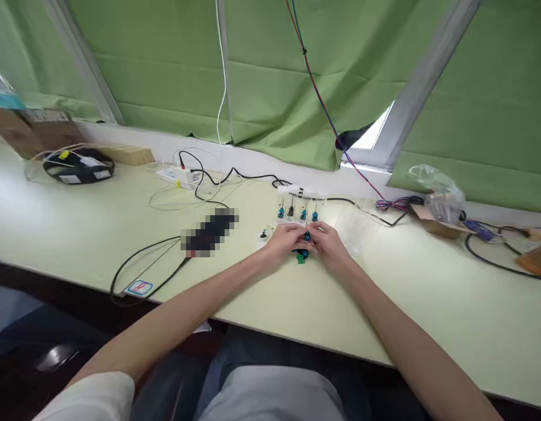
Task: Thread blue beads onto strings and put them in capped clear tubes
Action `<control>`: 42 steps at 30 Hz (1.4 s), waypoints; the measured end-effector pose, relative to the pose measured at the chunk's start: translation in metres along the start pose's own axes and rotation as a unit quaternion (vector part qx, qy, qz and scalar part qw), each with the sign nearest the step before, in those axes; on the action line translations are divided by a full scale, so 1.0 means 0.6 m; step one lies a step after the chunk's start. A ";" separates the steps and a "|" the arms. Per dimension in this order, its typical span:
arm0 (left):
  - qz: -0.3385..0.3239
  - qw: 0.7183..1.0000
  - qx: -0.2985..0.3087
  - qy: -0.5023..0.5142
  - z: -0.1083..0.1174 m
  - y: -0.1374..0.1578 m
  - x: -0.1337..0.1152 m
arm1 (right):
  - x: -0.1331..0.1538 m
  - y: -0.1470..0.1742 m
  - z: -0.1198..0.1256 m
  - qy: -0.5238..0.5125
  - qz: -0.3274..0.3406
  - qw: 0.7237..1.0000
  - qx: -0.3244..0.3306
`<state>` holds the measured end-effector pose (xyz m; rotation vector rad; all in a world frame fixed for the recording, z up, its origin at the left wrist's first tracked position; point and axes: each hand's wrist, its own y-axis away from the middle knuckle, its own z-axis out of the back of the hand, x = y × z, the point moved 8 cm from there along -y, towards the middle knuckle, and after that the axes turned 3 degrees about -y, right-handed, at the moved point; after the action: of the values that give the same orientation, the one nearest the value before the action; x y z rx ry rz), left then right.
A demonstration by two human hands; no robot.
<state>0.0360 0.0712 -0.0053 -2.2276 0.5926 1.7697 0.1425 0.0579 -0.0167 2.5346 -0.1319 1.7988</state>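
My left hand (282, 241) and my right hand (329, 241) meet over the table, fingertips pinched together around a small blue part (307, 235). Its exact kind is too small to make out. Just below the fingers lie a small green piece (300, 258) and more dark blue bits, partly covered by the hands. Behind the hands stand several clear containers with white tops, each with a small blue or dark part inside, such as the blue piece (314, 216) at the right. A small black-and-white item (263, 235) sits left of my left hand.
A blurred-out dark device (211, 232) with a black cable lies to the left. Farther back are a white power strip (182, 175) and a black coil (79, 165). A clear plastic sheet (353, 234) and a cardboard box (441, 222) are to the right.
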 end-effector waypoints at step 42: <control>0.016 1.000 0.000 0.003 0.001 0.002 -0.004 | 0.031 0.007 0.004 0.098 0.069 0.991 -0.052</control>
<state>0.0347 0.0707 -0.0029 -2.2366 0.6330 1.7774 0.1506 0.0526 -0.0003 2.3141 -0.3935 2.0205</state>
